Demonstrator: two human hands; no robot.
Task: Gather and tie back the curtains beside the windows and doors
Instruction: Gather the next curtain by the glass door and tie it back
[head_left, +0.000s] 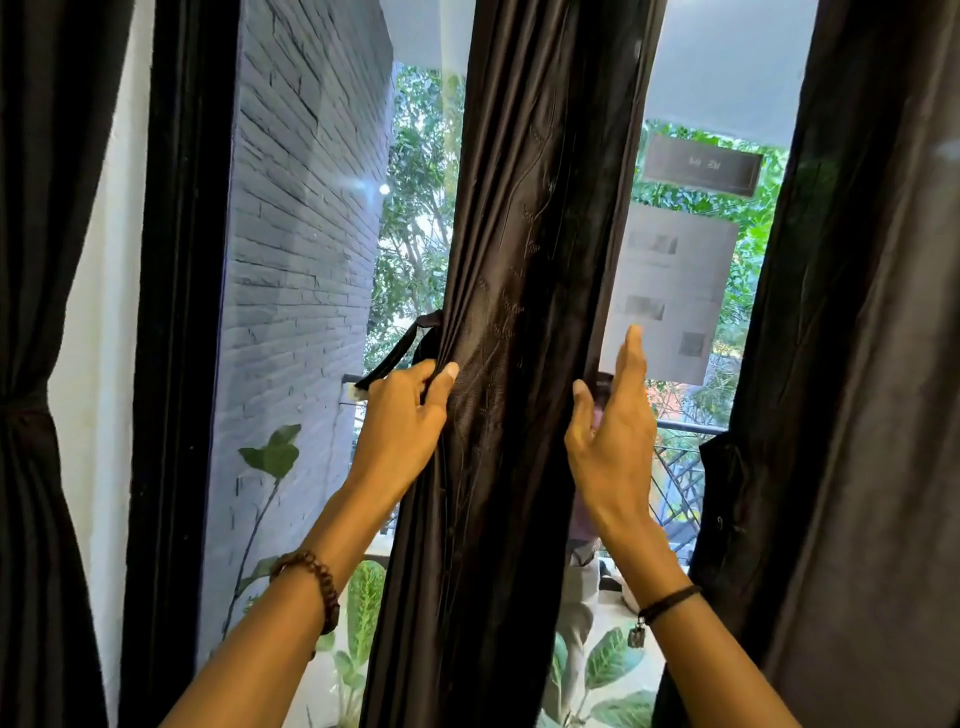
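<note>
A dark brown curtain (524, 312) hangs gathered into a narrow column in front of the glass. My left hand (402, 421) grips its left edge together with a dark tie-back strap (397, 353) that has a white end. My right hand (613, 436) is at the curtain's right edge, thumb against the fabric; its other fingers point up, and a short dark piece shows between thumb and forefinger. I cannot tell whether it holds the strap's other end behind the curtain.
Another dark curtain (852, 415) hangs loose at the right. A third curtain (31, 415) at the far left is cinched at its waist. A black door frame (176, 364) stands left of the glass; outside are a grey brick wall (301, 260) and plants.
</note>
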